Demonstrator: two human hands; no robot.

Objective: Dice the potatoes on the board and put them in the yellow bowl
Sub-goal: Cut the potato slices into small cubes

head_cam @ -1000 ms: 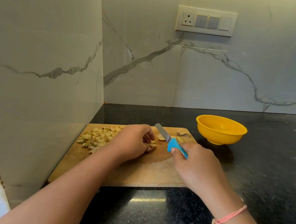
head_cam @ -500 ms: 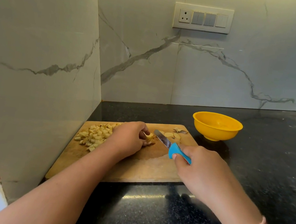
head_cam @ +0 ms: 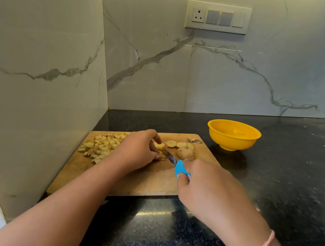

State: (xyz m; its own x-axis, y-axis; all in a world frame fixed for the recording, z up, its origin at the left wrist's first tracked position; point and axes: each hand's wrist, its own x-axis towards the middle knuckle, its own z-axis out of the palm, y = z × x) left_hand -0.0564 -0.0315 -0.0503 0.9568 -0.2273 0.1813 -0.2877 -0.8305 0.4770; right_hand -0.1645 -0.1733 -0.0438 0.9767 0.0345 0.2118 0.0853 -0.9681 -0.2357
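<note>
A wooden cutting board (head_cam: 148,182) lies on the black counter. A heap of diced potato (head_cam: 102,145) sits at its far left. My left hand (head_cam: 138,151) pinches a small potato piece (head_cam: 159,145) near the board's middle. My right hand (head_cam: 208,190) grips a blue-handled knife (head_cam: 180,167), its blade touching that piece. Beyond the blade lie an unpeeled potato chunk (head_cam: 186,152) and two or three slices (head_cam: 176,144). The yellow bowl (head_cam: 233,135) stands empty to the right of the board's far corner.
Marble walls close in at the left and back, meeting in a corner behind the board. A switch panel (head_cam: 218,17) hangs on the back wall. A scrap of peel (head_cam: 194,141) lies at the board's far right corner. Black counter (head_cam: 297,174) stretches to the right.
My right hand has drawn back toward me and the knife blade has come down against the piece my left hand pinches. The potato chunk behind the blade has come into sight.
</note>
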